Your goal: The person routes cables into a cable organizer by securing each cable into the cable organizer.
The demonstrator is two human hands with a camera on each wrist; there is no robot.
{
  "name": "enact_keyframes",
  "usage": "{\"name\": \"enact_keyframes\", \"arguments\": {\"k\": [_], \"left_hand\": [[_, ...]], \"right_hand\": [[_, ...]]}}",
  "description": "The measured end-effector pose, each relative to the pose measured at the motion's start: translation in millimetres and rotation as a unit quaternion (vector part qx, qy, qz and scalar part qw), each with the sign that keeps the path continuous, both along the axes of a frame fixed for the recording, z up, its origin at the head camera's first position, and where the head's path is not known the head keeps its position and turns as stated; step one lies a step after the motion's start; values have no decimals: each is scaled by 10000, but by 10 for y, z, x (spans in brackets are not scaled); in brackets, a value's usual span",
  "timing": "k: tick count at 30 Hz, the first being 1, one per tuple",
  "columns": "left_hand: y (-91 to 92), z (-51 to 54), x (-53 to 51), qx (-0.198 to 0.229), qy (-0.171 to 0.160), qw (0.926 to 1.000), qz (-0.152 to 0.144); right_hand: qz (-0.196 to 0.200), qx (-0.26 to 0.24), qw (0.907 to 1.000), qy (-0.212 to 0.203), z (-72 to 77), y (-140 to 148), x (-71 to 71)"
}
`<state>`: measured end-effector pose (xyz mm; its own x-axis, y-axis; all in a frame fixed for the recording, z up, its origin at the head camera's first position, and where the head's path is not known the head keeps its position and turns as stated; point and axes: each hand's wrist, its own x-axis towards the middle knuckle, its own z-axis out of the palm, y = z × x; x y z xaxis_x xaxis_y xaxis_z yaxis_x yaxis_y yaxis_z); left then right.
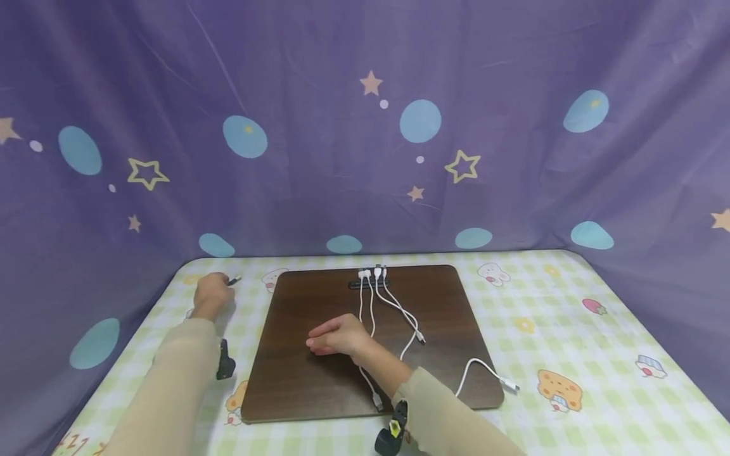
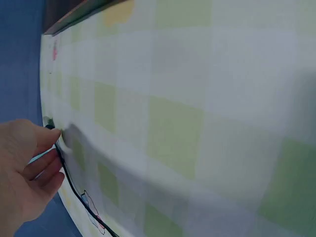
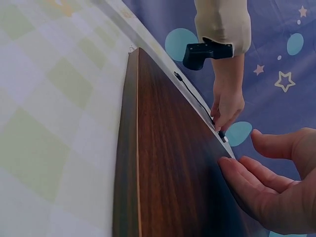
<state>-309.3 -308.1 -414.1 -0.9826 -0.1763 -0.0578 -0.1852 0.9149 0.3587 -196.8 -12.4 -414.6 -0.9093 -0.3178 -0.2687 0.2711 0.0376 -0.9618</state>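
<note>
At the left of the table my left hand (image 1: 211, 296) pinches a black cable close to its plug (image 1: 234, 280). The black cable (image 2: 72, 183) trails away along the cloth in the left wrist view, and its other plug (image 3: 178, 76) lies beyond the board in the right wrist view. My right hand (image 1: 340, 335) hovers over a brown wooden board (image 1: 296, 316), holding nothing, its fingers extended and the thumb apart from them. Several white cables (image 1: 403, 311) are plugged into a black strip (image 1: 354, 285) at the board's back edge. Part of them passes behind my right forearm.
A green-checked tablecloth (image 1: 530, 297) covers the table around the board. One white cable end (image 1: 509, 384) hangs over the board's right edge onto the cloth. Behind the table hangs a purple curtain (image 1: 319, 171) with stars and blue spots.
</note>
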Motion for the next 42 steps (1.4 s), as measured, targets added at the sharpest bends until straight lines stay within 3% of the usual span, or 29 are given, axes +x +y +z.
{"name": "enact_keyframes", "arguments": {"k": [9,20,33,42], "left_hand": [[21,18,-2,18,109,9999,-62],[43,86,68,58,83,9996,-255],[85,170,163,331,277,9985,-326],[89,234,261,771,-192,9967,-163]], "right_hand": [[-31,74,10000,-15,26,-22,0],[48,-15,10000,-62,19,-131,23],[160,-318,9993,-116,4,-285,43],[203,-384,9990,-75,18,-397,69]]}}
